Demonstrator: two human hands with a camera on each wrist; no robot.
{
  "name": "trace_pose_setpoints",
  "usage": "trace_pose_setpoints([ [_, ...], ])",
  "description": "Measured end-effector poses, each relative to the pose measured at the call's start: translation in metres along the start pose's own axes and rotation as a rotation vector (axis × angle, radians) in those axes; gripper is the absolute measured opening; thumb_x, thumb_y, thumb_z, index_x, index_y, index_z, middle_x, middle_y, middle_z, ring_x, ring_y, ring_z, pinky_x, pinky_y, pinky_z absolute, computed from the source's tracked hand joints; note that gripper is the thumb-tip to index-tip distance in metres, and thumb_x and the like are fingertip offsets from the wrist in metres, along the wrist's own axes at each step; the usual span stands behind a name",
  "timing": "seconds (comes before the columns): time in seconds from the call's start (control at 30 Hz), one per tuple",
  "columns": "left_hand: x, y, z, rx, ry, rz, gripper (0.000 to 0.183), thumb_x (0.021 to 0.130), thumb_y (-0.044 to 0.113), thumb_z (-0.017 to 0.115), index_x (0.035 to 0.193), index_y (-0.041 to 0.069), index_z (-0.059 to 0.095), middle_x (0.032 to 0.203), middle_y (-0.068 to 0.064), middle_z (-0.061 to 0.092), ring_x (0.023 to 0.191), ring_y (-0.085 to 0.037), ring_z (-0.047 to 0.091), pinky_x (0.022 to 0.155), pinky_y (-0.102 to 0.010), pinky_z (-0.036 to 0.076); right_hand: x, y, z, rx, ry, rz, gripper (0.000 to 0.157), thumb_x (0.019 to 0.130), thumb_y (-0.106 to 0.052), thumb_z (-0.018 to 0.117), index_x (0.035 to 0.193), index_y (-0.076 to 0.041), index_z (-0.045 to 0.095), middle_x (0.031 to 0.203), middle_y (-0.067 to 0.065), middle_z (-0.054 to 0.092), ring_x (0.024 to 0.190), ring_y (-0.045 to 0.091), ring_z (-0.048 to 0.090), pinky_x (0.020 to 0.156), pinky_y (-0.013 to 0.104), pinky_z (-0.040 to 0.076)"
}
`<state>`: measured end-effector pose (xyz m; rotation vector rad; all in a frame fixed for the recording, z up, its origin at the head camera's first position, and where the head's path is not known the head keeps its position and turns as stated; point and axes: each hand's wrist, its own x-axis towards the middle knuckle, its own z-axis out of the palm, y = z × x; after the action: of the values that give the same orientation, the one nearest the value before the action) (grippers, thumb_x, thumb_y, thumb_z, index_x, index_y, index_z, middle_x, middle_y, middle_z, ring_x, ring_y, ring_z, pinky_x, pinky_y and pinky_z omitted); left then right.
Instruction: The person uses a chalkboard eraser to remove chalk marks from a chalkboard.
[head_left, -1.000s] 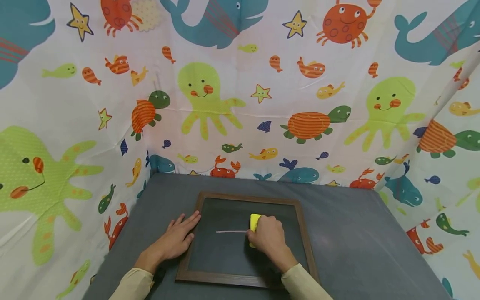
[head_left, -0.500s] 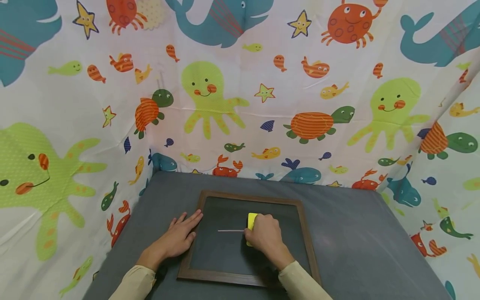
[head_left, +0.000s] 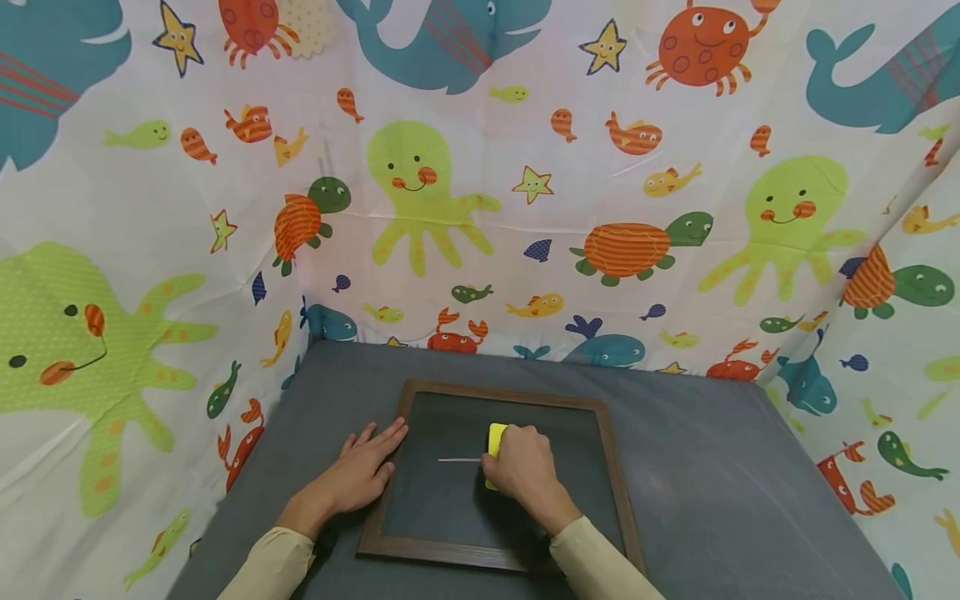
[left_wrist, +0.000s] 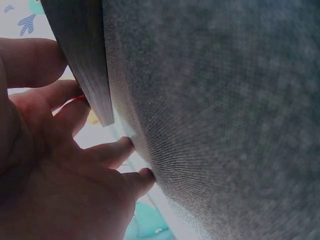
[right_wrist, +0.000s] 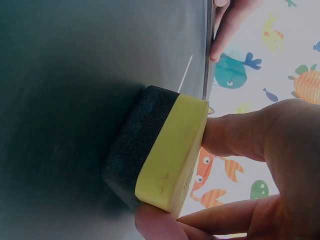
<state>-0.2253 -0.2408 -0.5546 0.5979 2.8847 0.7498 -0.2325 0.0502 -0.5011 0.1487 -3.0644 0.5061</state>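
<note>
While my left hand (head_left: 351, 475) lies along the left side of a chalkboard (head_left: 435, 517), my right hand (head_left: 525, 468) grips a yellow eraser (head_left: 496, 432) near the middle of its dark face. From the head view, my left hand is released, its fingers mostly straight and their tips at the brown frame (head_left: 450, 552). A thin pale line (head_left: 457, 460) runs level across part of the board, from well inside the left edge up to where the eraser and my thumb meet it. The board lies on a grey surface (head_left: 712, 492), and beyond that hangs a white curtain (head_left: 480, 158) printed with sea creatures. Both my arms are in cream sleeves (head_left: 266, 562).

From the left wrist view, I see my fingers spread apart and holding nothing in a closed grip. The upper ones are up against the edge of the frame, while the tips of the lower 2 reach the grey cloth of the surface, which fills the right of this view.

From the right wrist view, my thumb is on 1 side of the eraser and my fingertips are on the other, pinching its yellow body. Its dark pad (right_wrist: 132, 145) faces down onto the board. The pale line shows just past the eraser's far end, and part of my left hand appears at the frame farther on.
</note>
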Motion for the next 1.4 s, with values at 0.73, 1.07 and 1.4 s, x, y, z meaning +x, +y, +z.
trace_pose_setpoints([
  [0.73,-0.001,-0.002,0.001,0.001,-0.001,-0.002,0.059,0.104,0.02,0.051,0.159,0.017,0.031,0.168,0.0,0.021,0.152,-0.048,0.016,0.114,-0.074,0.011,0.007,-0.019,0.009,0.015,-0.02,-0.056,0.034,0.084,-0.038,0.074,0.074,-0.008,0.061,0.062,0.002,0.053,0.049,0.016,0.05,0.044,0.029,0.043],
  [1.07,-0.001,0.0,0.002,0.019,0.014,-0.004,0.06,0.104,0.021,0.053,0.159,0.017,0.031,0.168,0.0,0.022,0.151,-0.047,0.018,0.115,-0.073,0.013,0.01,-0.034,0.01,0.033,-0.06,-0.044,0.035,0.083,-0.038,0.075,0.085,-0.005,0.065,0.069,0.004,0.057,0.055,0.017,0.053,0.05,0.031,0.049],
  [1.4,-0.001,-0.002,0.003,0.032,0.017,-0.016,0.06,0.104,0.023,0.053,0.16,0.019,0.03,0.168,0.003,0.021,0.152,-0.044,0.017,0.116,-0.071,0.012,0.013,-0.043,0.014,0.025,-0.073,-0.051,0.037,0.083,-0.039,0.076,0.089,-0.004,0.065,0.071,0.003,0.058,0.056,0.016,0.053,0.052,0.032,0.052],
])
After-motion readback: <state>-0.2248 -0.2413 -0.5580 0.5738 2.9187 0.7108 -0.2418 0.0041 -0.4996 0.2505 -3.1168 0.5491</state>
